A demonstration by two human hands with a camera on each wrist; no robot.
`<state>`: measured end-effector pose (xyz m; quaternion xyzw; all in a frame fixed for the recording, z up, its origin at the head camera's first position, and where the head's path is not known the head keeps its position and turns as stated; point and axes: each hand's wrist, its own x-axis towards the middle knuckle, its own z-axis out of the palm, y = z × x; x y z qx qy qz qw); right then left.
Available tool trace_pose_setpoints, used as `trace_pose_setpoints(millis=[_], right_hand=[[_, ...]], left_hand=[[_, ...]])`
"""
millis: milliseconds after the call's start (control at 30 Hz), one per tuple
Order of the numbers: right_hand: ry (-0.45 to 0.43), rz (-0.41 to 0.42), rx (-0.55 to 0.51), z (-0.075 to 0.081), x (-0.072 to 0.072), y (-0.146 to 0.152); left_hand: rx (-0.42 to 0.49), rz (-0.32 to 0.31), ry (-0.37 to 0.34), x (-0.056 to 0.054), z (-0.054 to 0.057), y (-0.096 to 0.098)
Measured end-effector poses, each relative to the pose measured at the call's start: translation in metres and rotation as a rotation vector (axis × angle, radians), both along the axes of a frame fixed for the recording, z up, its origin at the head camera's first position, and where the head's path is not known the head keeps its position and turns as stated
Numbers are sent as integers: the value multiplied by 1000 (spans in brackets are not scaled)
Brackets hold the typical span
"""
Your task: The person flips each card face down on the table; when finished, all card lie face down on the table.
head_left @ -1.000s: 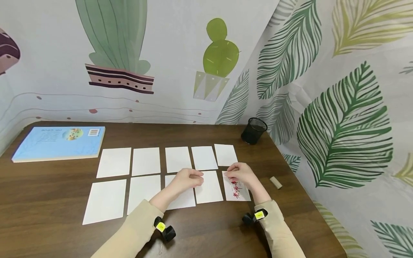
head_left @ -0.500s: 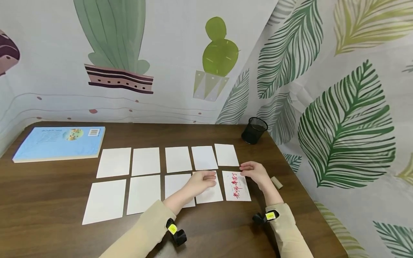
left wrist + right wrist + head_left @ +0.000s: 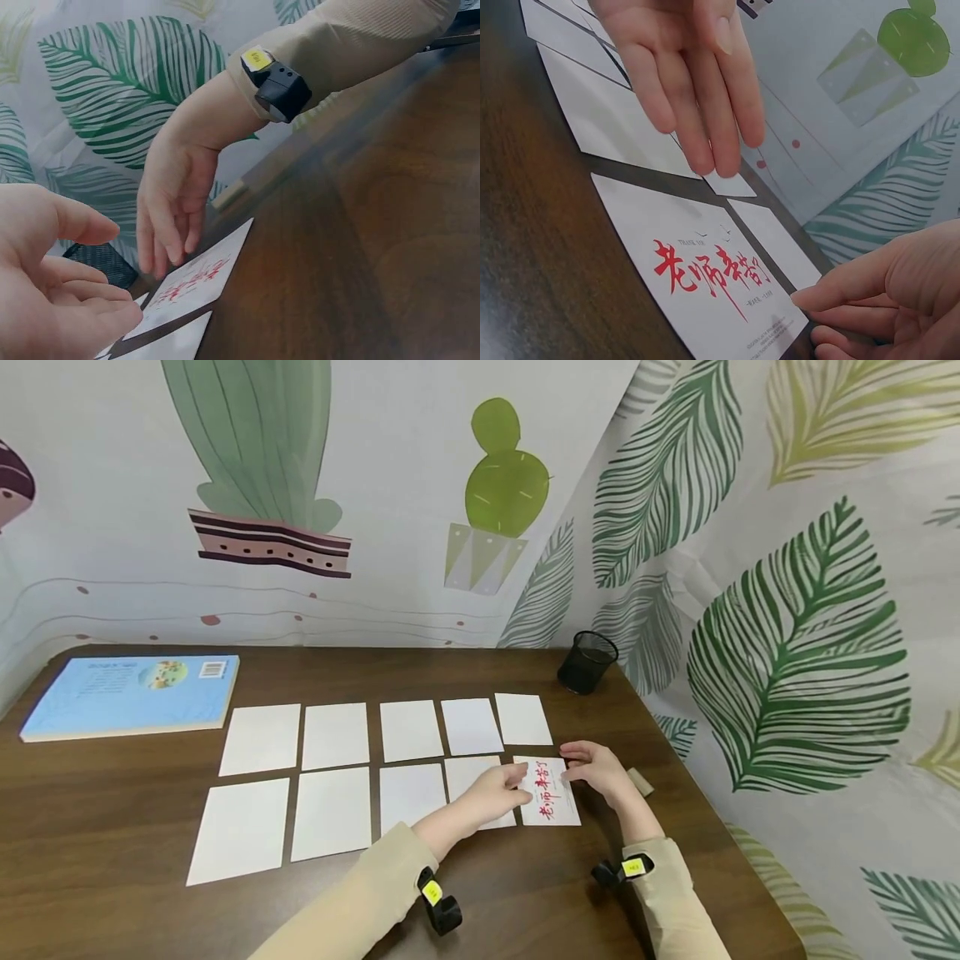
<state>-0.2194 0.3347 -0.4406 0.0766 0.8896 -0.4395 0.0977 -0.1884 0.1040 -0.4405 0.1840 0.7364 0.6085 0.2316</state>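
A card with red handwritten-style characters [image 3: 551, 802] lies face up at the right end of the near row of cards. At its left edge, my left hand [image 3: 491, 795] hovers with loosely bent fingers, holding nothing. By the card's upper right edge is my right hand [image 3: 597, 770], its thumb close to or touching that edge; contact is unclear. In the right wrist view, the left hand's fingers [image 3: 697, 112] extend above the neighbouring blank cards. The left wrist view shows the right hand [image 3: 176, 195] hanging beyond the printed card [image 3: 195, 281]. My left hand partly covers a blank card [image 3: 468, 768].
Two rows of blank white cards [image 3: 333, 810] cover the middle of the dark wooden table [image 3: 112, 827]. A blue book [image 3: 135, 693] lies at the back left. A black mesh pen cup [image 3: 587, 662] stands at the back right. A small beige block [image 3: 640, 782] sits beyond my right hand.
My right hand has drawn off the printed card to its right edge, uncovering the characters. My left hand has moved right, from the neighbouring blank cards to the printed card's left edge.
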Motion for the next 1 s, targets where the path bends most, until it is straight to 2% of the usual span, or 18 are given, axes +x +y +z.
trace_pose_setpoints(millis=[167, 300, 433, 733, 867, 1000], right_hand=[[8, 24, 15, 2, 3, -2], [16, 42, 24, 3, 4, -3], [19, 49, 24, 2, 2, -6], [7, 55, 105, 1, 0, -8], [-14, 18, 60, 4, 4, -6], [-34, -10, -41, 9, 8, -4]], left_hand=[[-46, -65, -28, 4, 0, 5], [-89, -82, -20, 5, 0, 7], [-104, -77, -10, 5, -1, 8], [-101, -52, 3, 8, -5, 11], [-60, -40, -11, 9, -7, 11], [3, -2, -50, 10, -7, 10]])
